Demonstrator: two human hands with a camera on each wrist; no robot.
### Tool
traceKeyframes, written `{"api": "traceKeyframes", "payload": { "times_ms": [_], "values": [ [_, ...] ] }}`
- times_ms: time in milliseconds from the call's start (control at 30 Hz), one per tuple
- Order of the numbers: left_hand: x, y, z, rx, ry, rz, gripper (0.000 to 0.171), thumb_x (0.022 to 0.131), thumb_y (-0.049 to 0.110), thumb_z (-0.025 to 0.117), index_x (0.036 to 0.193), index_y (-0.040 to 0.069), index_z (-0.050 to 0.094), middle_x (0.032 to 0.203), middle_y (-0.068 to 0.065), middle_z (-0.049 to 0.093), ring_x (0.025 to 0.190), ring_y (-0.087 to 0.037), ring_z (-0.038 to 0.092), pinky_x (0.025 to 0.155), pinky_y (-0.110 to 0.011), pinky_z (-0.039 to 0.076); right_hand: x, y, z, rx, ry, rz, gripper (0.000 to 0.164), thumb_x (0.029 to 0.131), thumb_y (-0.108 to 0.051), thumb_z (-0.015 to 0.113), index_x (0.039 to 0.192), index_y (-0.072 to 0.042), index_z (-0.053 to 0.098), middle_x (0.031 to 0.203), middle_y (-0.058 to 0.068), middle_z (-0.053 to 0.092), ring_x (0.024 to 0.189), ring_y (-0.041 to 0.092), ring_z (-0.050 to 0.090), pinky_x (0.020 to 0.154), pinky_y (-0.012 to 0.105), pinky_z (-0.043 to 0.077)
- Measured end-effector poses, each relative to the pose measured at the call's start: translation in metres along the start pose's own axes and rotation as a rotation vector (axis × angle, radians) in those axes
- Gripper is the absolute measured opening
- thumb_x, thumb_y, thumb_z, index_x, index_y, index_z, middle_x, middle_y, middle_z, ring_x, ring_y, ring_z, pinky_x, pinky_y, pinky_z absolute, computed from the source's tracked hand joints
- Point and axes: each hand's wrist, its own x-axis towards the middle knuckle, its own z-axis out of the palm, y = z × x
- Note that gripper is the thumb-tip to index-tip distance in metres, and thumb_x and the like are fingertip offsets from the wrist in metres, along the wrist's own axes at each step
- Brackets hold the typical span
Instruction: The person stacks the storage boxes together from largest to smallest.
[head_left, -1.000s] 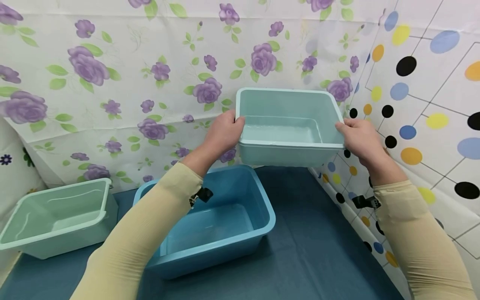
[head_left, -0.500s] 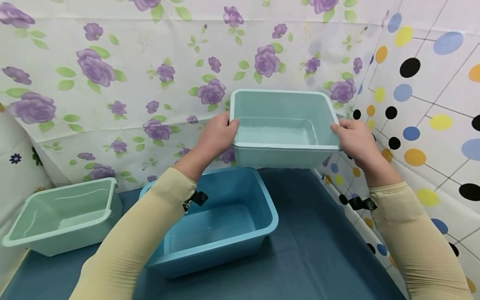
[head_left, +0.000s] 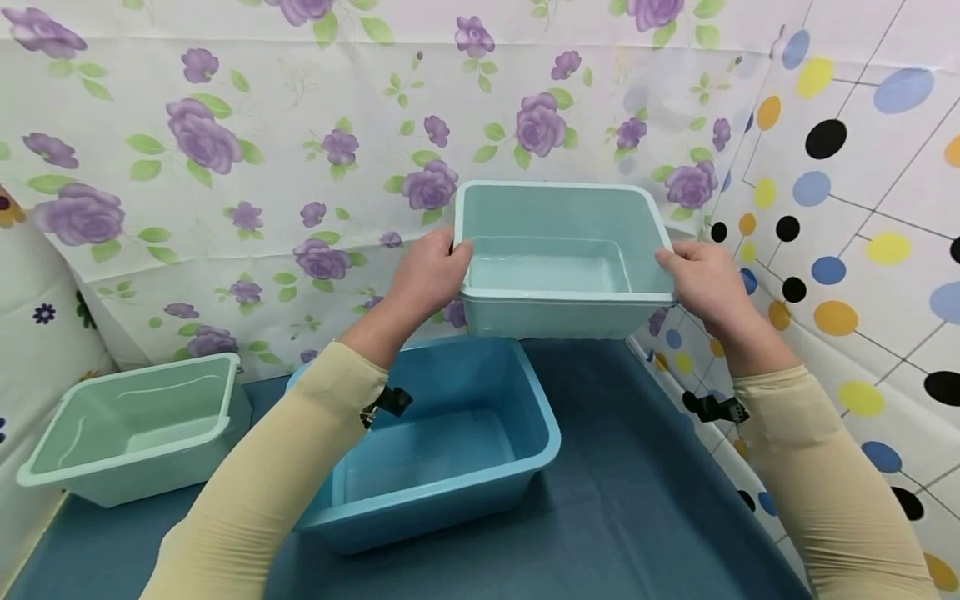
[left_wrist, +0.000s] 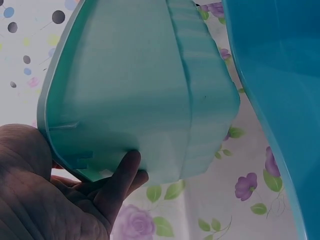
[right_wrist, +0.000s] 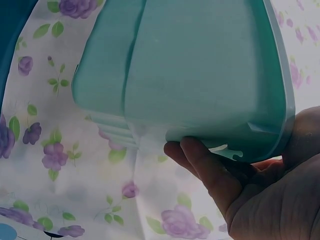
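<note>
A pale aqua plastic basin [head_left: 562,317] hangs in the air, tilted so that its inside faces me in the head view. My left hand [head_left: 427,275] grips its left rim, the thumb over the edge. At the opposite end my right hand [head_left: 705,279] holds the right rim the same way. In the left wrist view, fingers [left_wrist: 120,182] lie against the outside of the basin wall. The right wrist view likewise has fingers [right_wrist: 205,165] under the rim on the outer side. Below and to the left stands a larger blue basin [head_left: 450,483], partly hidden by my left forearm.
A light green basin [head_left: 142,454] stands at the left on the dark blue tabletop [head_left: 615,500]. Flowered sheeting [head_left: 300,125] covers the back wall, and dotted sheeting [head_left: 862,292] lines the right side.
Both hands, still gripping the aqua basin, have shifted slightly left in the head view. The blue and green basins appear a little further right, as the whole view has turned slightly.
</note>
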Motion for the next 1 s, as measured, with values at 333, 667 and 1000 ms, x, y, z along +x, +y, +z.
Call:
{"api": "traceKeyframes", "payload": {
  "times_ms": [333, 667, 1000],
  "values": [
    [-0.008, -0.006, -0.009, -0.033, 0.004, -0.011, 0.049, 0.119, 0.038, 0.042, 0.155, 0.011, 0.062, 0.134, -0.012, 0.073, 0.105, -0.029, 0.071, 0.079, -0.047, 0.056, -0.001, -0.008, 0.006, 0.003, -0.013, -0.008, 0.056, 0.118, -0.043, 0.053, 0.152, -0.001, 0.067, 0.124, 0.024, 0.078, 0.085, 0.011, 0.071, 0.07, 0.025, 0.058],
    [-0.017, -0.01, -0.019, -0.01, 0.015, -0.02, 0.049, 0.119, 0.039, 0.044, 0.157, 0.012, 0.061, 0.134, -0.011, 0.072, 0.104, -0.031, 0.067, 0.082, -0.049, 0.054, -0.001, -0.014, 0.013, 0.029, -0.02, -0.041, 0.054, 0.118, -0.039, 0.053, 0.148, 0.003, 0.069, 0.112, 0.021, 0.079, 0.08, 0.014, 0.069, 0.067, 0.026, 0.057],
    [-0.024, -0.017, -0.032, -0.019, 0.031, -0.022, 0.047, 0.119, 0.036, 0.043, 0.15, 0.007, 0.064, 0.128, -0.014, 0.073, 0.102, -0.032, 0.068, 0.081, -0.048, 0.054, 0.002, -0.025, 0.024, 0.012, -0.031, -0.036, 0.056, 0.118, -0.042, 0.052, 0.152, 0.0, 0.067, 0.126, 0.025, 0.077, 0.091, 0.019, 0.07, 0.07, 0.024, 0.057]
  ]
}}
